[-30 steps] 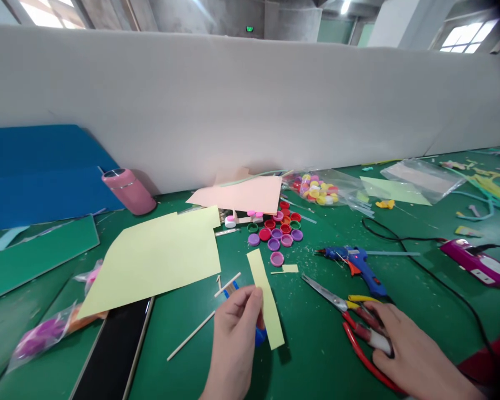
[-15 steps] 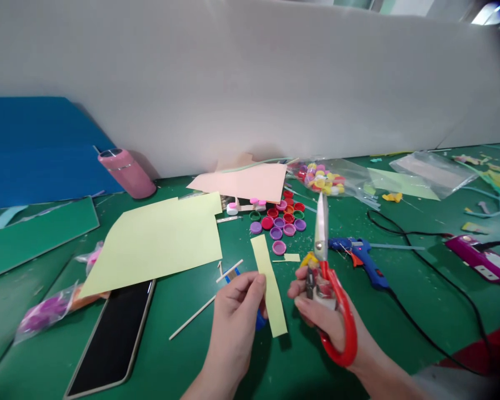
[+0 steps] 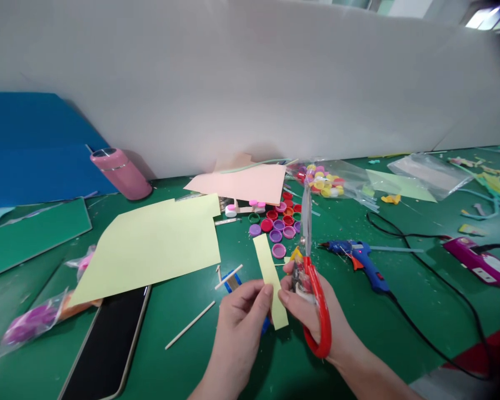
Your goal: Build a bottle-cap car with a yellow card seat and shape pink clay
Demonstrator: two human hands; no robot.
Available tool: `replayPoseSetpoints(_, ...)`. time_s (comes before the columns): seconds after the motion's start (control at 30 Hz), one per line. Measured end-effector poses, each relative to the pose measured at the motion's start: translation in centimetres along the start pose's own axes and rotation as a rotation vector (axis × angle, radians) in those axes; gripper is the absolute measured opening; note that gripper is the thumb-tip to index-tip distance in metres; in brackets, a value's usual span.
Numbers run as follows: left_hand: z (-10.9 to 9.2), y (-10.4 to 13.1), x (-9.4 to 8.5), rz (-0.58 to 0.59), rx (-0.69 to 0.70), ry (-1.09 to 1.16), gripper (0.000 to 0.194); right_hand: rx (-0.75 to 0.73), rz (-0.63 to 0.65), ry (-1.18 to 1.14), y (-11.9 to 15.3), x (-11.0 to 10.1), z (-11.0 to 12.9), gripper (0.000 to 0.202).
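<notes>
My left hand (image 3: 244,328) pinches a pale yellow paper strip (image 3: 270,280) by its left edge, near the middle of its length. Close on the right, my right hand (image 3: 312,311) holds red-handled scissors (image 3: 319,316), blades pointing up and seen nearly edge-on. Its fingertips are near the strip's right edge; whether they touch it is unclear. A small multicoloured item, partly hidden, is also in that hand. Behind my left hand lies a blue-and-brown piece (image 3: 232,281) with a white stick (image 3: 228,277) across it. Another white stick (image 3: 190,325) rests to the left.
A large yellow sheet (image 3: 158,244) overlaps a phone (image 3: 108,344) at left. Coloured rings and caps (image 3: 278,251) lie beyond the hands. To the right are a blue glue gun (image 3: 364,264), its cord and a purple device (image 3: 479,260). A pink tumbler (image 3: 123,173) leans at the back left.
My right hand has moved left with the scissors, up close to the paper strip, and the blades have turned edge-on. My left hand has shifted slightly right and still grips the strip.
</notes>
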State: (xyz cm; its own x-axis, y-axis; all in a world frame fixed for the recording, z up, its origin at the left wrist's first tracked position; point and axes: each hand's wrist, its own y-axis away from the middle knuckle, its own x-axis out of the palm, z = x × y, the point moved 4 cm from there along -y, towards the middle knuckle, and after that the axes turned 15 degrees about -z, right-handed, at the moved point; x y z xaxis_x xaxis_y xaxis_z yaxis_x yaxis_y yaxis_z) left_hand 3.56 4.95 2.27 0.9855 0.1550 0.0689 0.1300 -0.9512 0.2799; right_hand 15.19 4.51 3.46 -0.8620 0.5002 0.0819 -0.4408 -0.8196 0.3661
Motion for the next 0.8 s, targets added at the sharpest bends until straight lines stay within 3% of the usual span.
replayPoseSetpoints(0.13, -0.7, -0.7, -0.4, -0.042, 0.041, -0.015, 0.019, -0.012, 0.152, -0.037, 0.6, -0.6, -0.4, 0.034)
replayPoseSetpoints(0.23, -1.8, -1.5, -1.0, -0.087, 0.077, 0.021, 0.02, 0.088, 0.198, -0.063, 1.4, -1.6, -1.4, 0.032)
replayPoseSetpoints(0.33, -3.3, -2.0, -1.6, -0.117, 0.108, 0.057, 0.022, 0.3, 0.21, -0.059, 2.0, -2.6, -3.8, 0.041)
replayPoseSetpoints(0.4, -4.3, -2.2, -1.8, -0.121, 0.121, 0.077, 0.021, 0.544, 0.206, -0.046, 2.3, -3.2, -6.2, 0.041)
replayPoseSetpoints(0.47, -5.0, -2.3, -1.8, -0.127, 0.132, 0.098, 0.021, 0.693, 0.201, -0.014, 2.5, -3.7, -8.3, 0.042)
replayPoseSetpoints(0.6, -5.6, -2.4, -1.5, -0.142, 0.131, 0.138, 0.017, 0.694, 0.297, 0.047, 2.6, -3.7, -10.1, 0.044)
replayPoseSetpoints(0.8, -5.2, -2.3, -0.9, -0.146, 0.12, 0.149, 0.016, 0.678, 0.366, 0.008, 3.0, -2.7, -10.1, 0.052)
